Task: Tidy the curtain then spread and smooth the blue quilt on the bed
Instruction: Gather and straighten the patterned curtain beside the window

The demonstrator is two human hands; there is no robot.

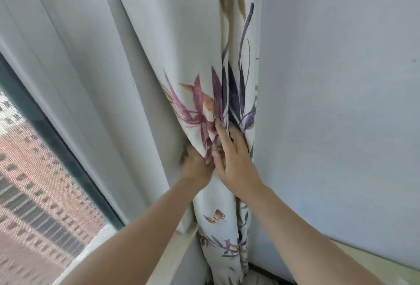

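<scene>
Beside pale wall [341,80], left hand [195,166] clutching gathered curtain [181,46], right hand [234,157] flat, fingers spread.

both arms extended; left hand [196,166] clenched, right hand [234,159] flat, fingers [221,132] spread.

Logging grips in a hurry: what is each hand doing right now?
Left hand: closed, gripping the gathered floral curtain from its left side.
Right hand: open, fingers flat and pressed against the curtain's folds.
</scene>
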